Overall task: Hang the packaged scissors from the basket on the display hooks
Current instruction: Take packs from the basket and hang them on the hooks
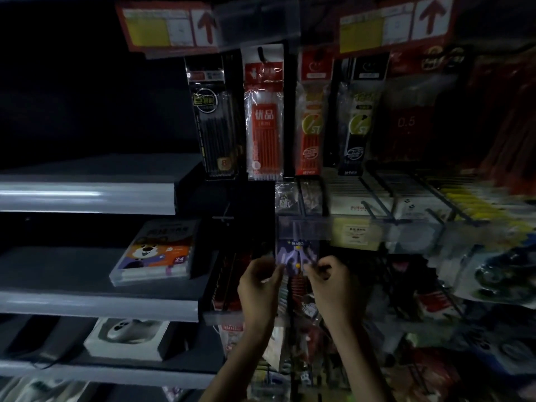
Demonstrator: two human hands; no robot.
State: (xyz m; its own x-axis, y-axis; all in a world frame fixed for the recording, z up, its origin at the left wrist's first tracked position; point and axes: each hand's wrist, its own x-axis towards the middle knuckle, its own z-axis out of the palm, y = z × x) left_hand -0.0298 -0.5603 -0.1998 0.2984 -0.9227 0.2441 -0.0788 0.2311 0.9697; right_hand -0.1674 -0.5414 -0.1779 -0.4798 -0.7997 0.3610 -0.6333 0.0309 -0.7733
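Dim store aisle, blurred on the right side. Both hands are up at the hanging display, holding one purple card-and-plastic scissors pack (295,255) between them. The left hand (259,282) pinches its left edge, fingers curled onto it. The right hand (330,281) pinches the right edge the same way. The pack is upright and faces the camera, with its top just under a clear plastic price-label strip (301,229). It sits below the hanging red pen-refill packet (264,117) and right of the grey metal shelves (87,195).

Step, as I judge it: the pack is being hung, at the lining-up stage. The hook itself is too dark to make out, so I cannot tell if the hang hole is already on it.

Next move calls for holding the pack level, finding the hook tip with the hole, sliding the pack back, then letting go.
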